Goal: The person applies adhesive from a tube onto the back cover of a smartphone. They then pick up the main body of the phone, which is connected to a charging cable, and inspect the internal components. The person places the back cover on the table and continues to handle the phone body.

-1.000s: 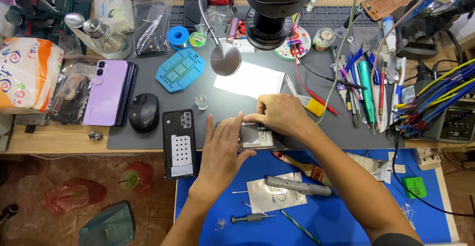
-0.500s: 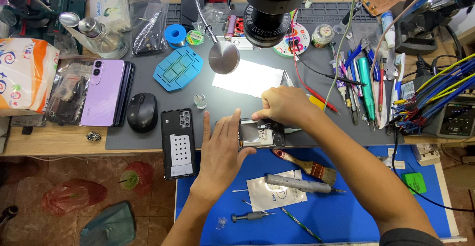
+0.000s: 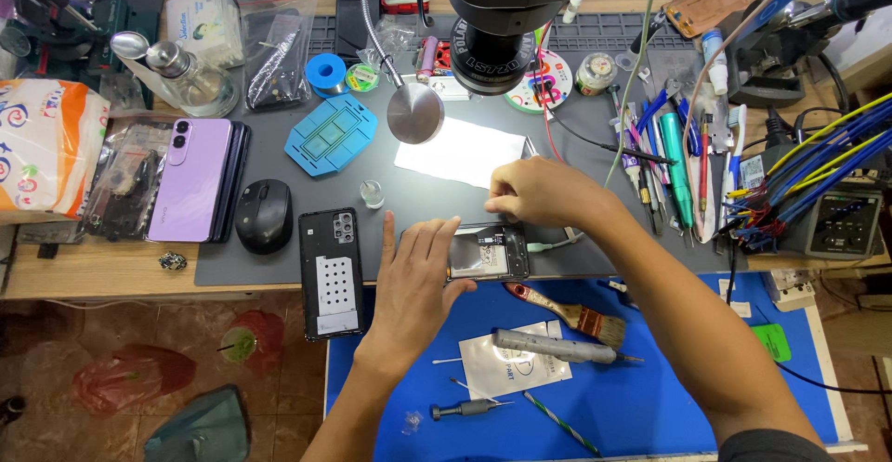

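**Grey mat station: opened phone under both hands**

Purple phone [image 3: 190,178] lies face down at the left of the grey mat [image 3: 279,262], on the table [image 3: 93,276]. Just right of it sits a black mouse [image 3: 264,216], then a black back cover [image 3: 331,271].

Left hand [image 3: 415,281] lies flat, fingers spread and together at the tips, pressing the left part of the opened phone [image 3: 488,253]. The opened phone rests at the mat's front edge, beside the blue mat [image 3: 650,397].

Right hand [image 3: 539,192] pinches with its fingertips at the phone's upper right edge; what it grips cannot be made out.

Below lie a brush [image 3: 569,311] and a grey screwdriver [image 3: 557,346].
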